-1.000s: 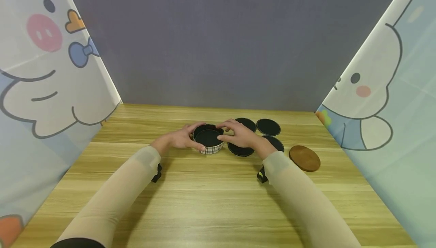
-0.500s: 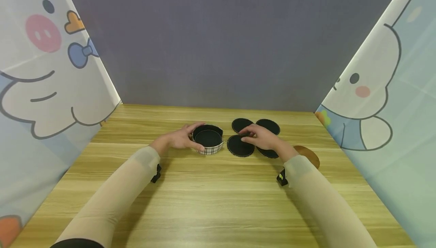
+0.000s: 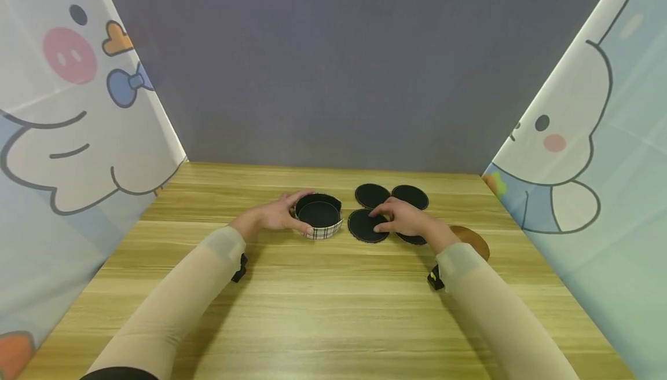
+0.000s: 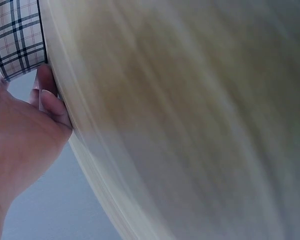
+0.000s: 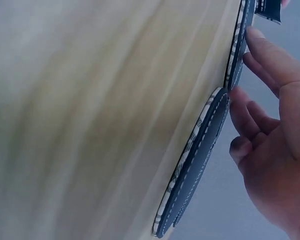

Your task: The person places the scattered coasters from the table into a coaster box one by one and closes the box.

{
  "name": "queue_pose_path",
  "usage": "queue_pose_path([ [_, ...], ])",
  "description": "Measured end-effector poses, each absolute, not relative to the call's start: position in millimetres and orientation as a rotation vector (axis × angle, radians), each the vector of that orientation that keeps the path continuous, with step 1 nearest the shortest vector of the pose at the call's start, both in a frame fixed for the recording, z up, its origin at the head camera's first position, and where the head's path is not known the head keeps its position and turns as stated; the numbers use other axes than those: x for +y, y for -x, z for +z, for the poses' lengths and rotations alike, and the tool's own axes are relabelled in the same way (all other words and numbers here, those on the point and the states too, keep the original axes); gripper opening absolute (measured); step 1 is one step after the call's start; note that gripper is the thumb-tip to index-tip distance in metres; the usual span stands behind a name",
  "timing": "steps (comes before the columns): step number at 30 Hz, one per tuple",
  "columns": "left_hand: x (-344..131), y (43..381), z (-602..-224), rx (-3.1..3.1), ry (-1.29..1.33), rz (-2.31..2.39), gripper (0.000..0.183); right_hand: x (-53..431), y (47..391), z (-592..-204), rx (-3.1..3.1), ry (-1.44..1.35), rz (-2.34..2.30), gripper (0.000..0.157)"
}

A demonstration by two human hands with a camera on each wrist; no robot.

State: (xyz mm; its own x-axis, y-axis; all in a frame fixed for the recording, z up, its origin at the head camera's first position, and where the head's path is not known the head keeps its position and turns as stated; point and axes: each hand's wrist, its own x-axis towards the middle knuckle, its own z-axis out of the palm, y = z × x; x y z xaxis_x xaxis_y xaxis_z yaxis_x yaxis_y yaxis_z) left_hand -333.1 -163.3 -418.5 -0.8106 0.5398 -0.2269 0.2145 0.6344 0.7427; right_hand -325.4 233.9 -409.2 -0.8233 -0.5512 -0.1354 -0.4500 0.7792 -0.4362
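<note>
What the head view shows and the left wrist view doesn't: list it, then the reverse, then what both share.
Only the head view: the right grip, four round black coasters, the round brown disc, both pale sleeves, the cartoon-print side panels, and the black inside of the plaid coaster holder.

Only the left wrist view: the palm side of the left grip, fingertips curled near the wood-grain tabletop, and the thin reddish lines in the plaid.

Both: the left grip, the plaid coaster holder's outer wall and the wood-grain tabletop.

Coasters (image 3: 365,227) look matt, leathery (stitched, too); holder (image 3: 324,232) matches inside; table (image 3: 323,304) looks smooth, wood-grained; disc (image 3: 475,241) looks wooden.
</note>
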Motion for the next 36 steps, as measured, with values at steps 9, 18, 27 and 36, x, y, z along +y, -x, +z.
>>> queue_pose_path([
  [9, -163, 340, -426, 2.427, -0.547, 1.038, 0.122, 230, 312, -406, 2.716, 0.79, -0.55, 0.044],
  [18, -162, 330, -416, 2.415, -0.588, 1.047, 0.117, 227, 284, -406, 2.783, 0.788, -0.469, 0.049],
  [27, -162, 331, -417, 2.421, -0.589, 1.043, 0.117, 228, 269, -406, 2.811, 0.839, -0.396, 0.052],
  [36, -162, 331, -417, 2.444, -0.614, 1.012, 0.123, 220, 268, -406, 2.768, 0.902, -0.417, 0.06],
])
